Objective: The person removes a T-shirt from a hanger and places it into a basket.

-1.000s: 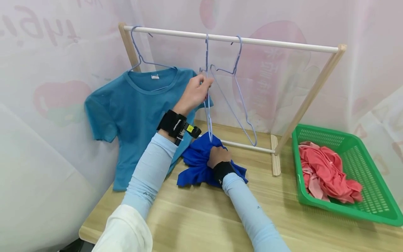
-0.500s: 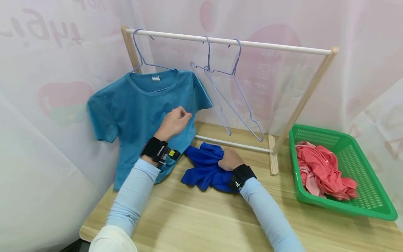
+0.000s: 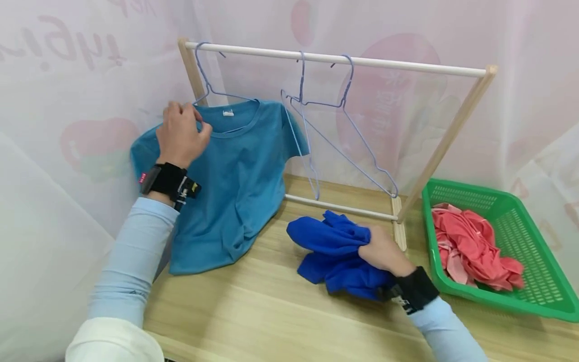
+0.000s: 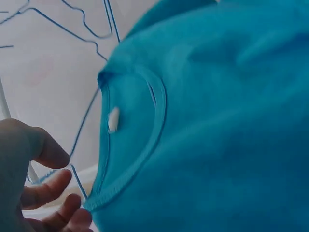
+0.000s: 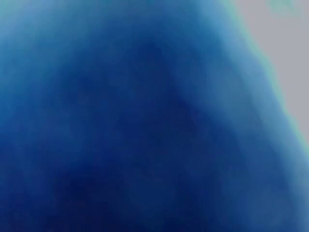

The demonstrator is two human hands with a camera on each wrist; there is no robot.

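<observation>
A teal T-shirt (image 3: 226, 166) hangs on a blue wire hanger (image 3: 209, 80) at the rod's left end. My left hand (image 3: 183, 133) is at the shirt's shoulder and overlaps the neckline's left side in the head view. In the left wrist view, the left thumb and fingers (image 4: 54, 191) are apart, close by the hanger's neck (image 4: 72, 162). My right hand (image 3: 382, 250) grips a bunched dark blue garment (image 3: 334, 251) low over the table; its folds hide the fingertips. Blurred blue fabric (image 5: 145, 121) fills most of the right wrist view.
Two bare wire hangers (image 3: 302, 83) (image 3: 348, 88) hang mid-rod on the wooden rack (image 3: 457, 115). At right, a green basket (image 3: 538, 221) holds a crumpled coral-red garment (image 3: 475, 246). Printed white curtains (image 3: 59, 201) stand behind and at left of the wooden table (image 3: 253, 311).
My left hand has left the middle hanger and moved left to the teal shirt's shoulder. My right hand has drawn the blue garment rightward and toward me. The bare hangers have swung.
</observation>
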